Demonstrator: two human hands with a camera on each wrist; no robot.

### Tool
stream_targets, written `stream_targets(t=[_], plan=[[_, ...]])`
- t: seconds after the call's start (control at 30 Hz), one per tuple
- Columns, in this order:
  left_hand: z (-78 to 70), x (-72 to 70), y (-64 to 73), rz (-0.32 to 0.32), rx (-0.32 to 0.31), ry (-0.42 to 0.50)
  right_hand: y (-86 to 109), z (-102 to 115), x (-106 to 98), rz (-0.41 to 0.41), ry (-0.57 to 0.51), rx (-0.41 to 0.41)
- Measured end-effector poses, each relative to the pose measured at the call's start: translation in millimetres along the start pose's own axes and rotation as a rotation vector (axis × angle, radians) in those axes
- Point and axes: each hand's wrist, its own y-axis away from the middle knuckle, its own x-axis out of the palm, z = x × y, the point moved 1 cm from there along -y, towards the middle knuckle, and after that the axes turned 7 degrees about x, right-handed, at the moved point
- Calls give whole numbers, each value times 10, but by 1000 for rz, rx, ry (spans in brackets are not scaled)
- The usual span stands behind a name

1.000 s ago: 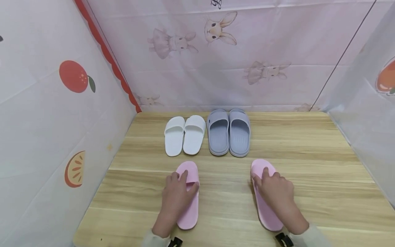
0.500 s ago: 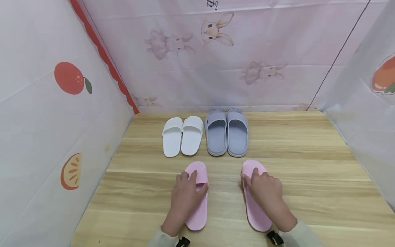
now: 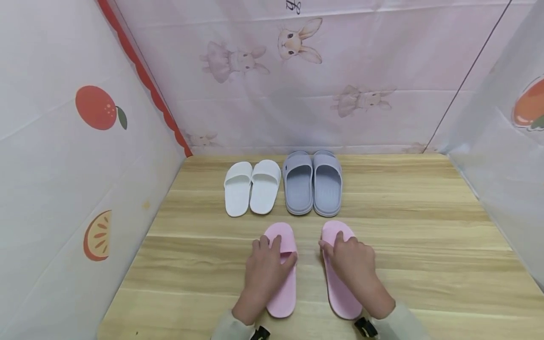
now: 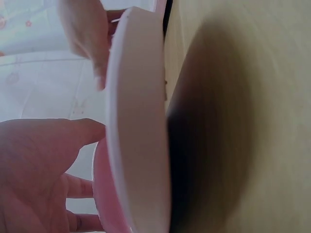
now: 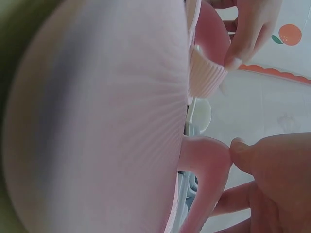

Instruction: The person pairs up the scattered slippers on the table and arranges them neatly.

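Observation:
Two pink slippers lie side by side on the wood-grain surface, toes pointing away. My left hand (image 3: 267, 269) grips the left pink slipper (image 3: 286, 295) across its strap, thumb on the inner edge and fingers on the outer side. The right pink slipper (image 3: 340, 295), its heel angled slightly to the right, is held by my right hand (image 3: 356, 264) in the same way. In the right wrist view, the thumb meets the side of the strap (image 5: 209, 155). A narrow gap separates the slippers. Each hand and wrist hides part of its slipper.
Behind stand a white slipper pair (image 3: 264, 193) and, right beside it, a grey slipper pair (image 3: 299, 191), close to the back wall sheet (image 3: 255, 118). A white fruit-print sheet (image 3: 51, 179) bounds the left side, another white sheet (image 3: 501, 165) the right.
Both pink slippers have moved toward each other: the left one rightward, the right one leftward, each with its hand holding it. The white and grey pairs stay in place.

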Motion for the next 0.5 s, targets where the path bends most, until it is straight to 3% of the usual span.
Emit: stream_targets(t=[0.27, 0.5], plan=[[-84, 18, -14, 23, 22, -6, -3, 103, -4, 28, -20, 10], [-186, 37, -20, 28, 42, 0, 24, 194, 6, -34, -35, 4]])
